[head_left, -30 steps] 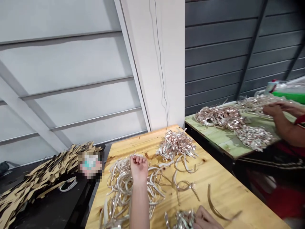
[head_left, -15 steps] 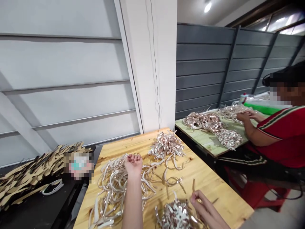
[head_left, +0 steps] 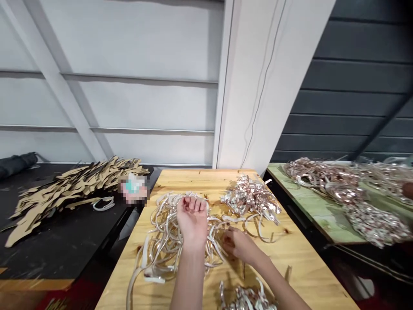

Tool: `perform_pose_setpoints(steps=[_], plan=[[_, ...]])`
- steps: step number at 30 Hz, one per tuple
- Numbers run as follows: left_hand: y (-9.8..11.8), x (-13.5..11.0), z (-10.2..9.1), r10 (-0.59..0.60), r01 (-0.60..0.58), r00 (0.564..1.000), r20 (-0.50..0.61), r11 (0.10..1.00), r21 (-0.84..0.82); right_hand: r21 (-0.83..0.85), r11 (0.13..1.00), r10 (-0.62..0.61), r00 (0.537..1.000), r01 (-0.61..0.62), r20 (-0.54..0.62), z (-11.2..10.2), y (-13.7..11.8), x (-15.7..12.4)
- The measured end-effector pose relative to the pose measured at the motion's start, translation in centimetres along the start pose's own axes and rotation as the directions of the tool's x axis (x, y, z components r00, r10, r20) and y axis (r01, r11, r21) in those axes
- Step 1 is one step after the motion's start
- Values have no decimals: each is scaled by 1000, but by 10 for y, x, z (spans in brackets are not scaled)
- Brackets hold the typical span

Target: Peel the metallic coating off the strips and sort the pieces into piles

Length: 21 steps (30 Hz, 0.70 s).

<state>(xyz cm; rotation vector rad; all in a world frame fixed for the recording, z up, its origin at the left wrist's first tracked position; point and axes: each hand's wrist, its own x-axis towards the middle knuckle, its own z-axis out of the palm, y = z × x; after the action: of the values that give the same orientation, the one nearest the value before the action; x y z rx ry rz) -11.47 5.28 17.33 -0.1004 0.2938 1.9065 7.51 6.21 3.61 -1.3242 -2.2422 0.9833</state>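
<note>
Right hand (head_left: pixel 242 246) now beside pale strips (head_left: pixel 168 232)

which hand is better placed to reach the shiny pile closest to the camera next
Probably the right hand: it is nearer that shiny pile, at the picture's bottom edge. The left hand is farther off, over the tangled strips.

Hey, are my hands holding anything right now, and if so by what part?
It can't be told: the left hand is curled by the tangled strips, with nothing visible in its palm; the right hand hides its fingertips.
</note>
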Motion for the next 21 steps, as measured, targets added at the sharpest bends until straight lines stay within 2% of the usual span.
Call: perform_pose_setpoints(steps=[4, 9, 14, 17, 19, 21], plan=[[10, -2, 2, 45, -46, 999, -25, 998, -35, 112, 994, 8, 1000, -5, -25, -5, 14, -6], [9, 6, 1, 15, -17, 998, -65, 999, -41, 276, 958, 112, 985, -72, -132, -25, 16, -34], [1, 16, -3, -80, 81, 997, -20, 995, 65, 350, 933, 155, 972, -85, -177, -38, 10, -51], [1, 22, -7, -119, 121, 990, -74, 992, 25, 353, 933, 123, 985, -74, -117, -43, 1, -54], [4, 24, -10, -96, 96, 988, -121, 995, -1, 370, 928, 63, 998, -50, -24, -43, -9, -53], [11, 25, -12, -45, 51, 992, -120, 997, 50, 392, 920, -7, 997, -24, 78, -40, -19, -49]])
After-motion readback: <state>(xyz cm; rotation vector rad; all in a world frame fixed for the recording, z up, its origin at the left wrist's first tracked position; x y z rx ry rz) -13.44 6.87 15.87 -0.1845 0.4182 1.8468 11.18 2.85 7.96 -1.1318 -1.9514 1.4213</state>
